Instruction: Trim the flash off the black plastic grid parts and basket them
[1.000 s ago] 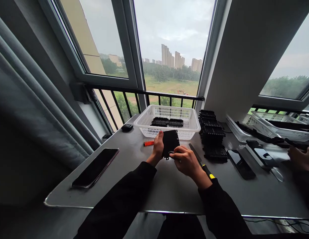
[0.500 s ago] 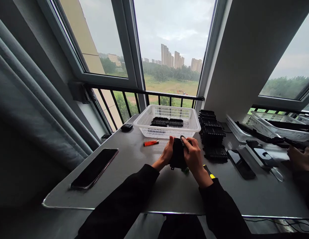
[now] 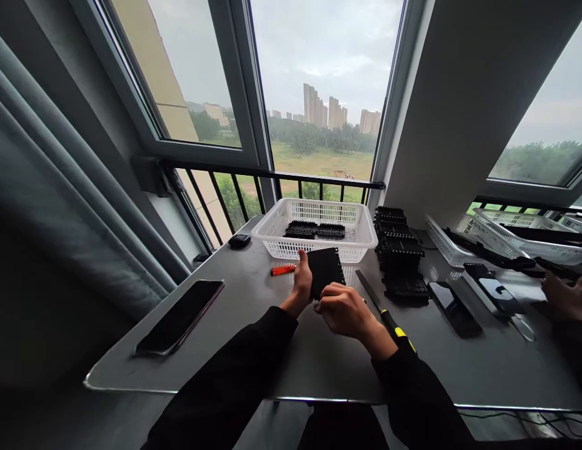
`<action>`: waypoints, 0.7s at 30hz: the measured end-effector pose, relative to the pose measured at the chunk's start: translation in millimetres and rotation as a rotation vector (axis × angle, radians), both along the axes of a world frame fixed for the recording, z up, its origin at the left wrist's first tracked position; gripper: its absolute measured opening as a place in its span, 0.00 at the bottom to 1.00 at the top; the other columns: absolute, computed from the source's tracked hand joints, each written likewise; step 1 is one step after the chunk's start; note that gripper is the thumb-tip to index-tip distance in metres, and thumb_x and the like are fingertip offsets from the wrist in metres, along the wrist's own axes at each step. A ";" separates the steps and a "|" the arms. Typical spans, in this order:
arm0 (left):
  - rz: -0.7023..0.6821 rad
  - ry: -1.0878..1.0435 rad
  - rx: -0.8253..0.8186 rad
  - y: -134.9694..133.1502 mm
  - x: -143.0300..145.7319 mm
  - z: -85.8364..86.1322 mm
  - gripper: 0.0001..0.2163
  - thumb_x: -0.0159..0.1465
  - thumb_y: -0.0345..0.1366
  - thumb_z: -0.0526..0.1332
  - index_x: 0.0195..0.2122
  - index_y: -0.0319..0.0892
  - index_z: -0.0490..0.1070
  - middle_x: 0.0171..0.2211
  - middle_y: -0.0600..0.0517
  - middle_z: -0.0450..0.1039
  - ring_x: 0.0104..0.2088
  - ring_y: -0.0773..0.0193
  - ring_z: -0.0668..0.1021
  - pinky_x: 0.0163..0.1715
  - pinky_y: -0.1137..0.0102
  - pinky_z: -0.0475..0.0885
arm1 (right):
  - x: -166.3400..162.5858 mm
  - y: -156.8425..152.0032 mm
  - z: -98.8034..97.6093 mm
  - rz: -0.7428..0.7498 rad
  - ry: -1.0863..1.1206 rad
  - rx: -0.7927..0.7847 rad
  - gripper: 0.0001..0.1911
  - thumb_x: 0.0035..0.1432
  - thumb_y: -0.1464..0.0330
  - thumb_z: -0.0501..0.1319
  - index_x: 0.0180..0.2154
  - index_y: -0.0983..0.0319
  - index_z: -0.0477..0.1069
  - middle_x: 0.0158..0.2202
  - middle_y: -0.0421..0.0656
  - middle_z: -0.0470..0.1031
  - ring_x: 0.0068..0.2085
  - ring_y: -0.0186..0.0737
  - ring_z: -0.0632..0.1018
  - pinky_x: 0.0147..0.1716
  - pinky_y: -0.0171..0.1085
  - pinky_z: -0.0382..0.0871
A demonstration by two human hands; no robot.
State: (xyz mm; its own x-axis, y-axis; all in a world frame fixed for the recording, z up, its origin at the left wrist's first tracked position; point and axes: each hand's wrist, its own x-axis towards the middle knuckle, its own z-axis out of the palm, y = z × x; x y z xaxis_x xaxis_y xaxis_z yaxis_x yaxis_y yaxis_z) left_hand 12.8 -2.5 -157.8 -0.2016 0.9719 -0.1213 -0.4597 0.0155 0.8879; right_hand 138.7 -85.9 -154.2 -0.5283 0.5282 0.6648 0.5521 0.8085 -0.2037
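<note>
A flat black plastic plate [image 3: 325, 269] with toothed edges stands tilted above the grey table [image 3: 253, 325]. My left hand [image 3: 301, 284] grips its left edge with thumb and fingers closed. My right hand [image 3: 343, 309] is curled at the plate's lower edge, fingers pinched on it. Just behind stands a white mesh basket [image 3: 361, 240] with several black plates lying inside. A stack of the same black plates [image 3: 397, 247] rises to the right of the basket.
An orange lighter [image 3: 281, 270] lies left of my hands. A long tool with a yellow-black handle [image 3: 383, 312] lies at my right wrist. Phones [image 3: 180, 317] [image 3: 454, 306] lie on both sides. Another person's hand [image 3: 565, 297] and more white baskets [image 3: 501, 240] are at far right.
Half a second ago both hands enclosed the plate low over the table with it edge-on; now the plate is turned back up, its flat face showing, right hand below it.
</note>
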 end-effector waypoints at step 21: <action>-0.472 0.078 0.171 -22.9 18.2 -8.7 0.31 0.51 0.68 0.59 0.32 0.41 0.76 0.28 0.50 0.77 0.35 0.58 0.79 0.37 0.68 0.72 | 6.1 9.2 4.8 -0.373 0.333 -0.016 0.22 0.58 0.78 0.54 0.49 0.55 0.77 0.44 0.47 0.74 0.47 0.45 0.74 0.49 0.45 0.72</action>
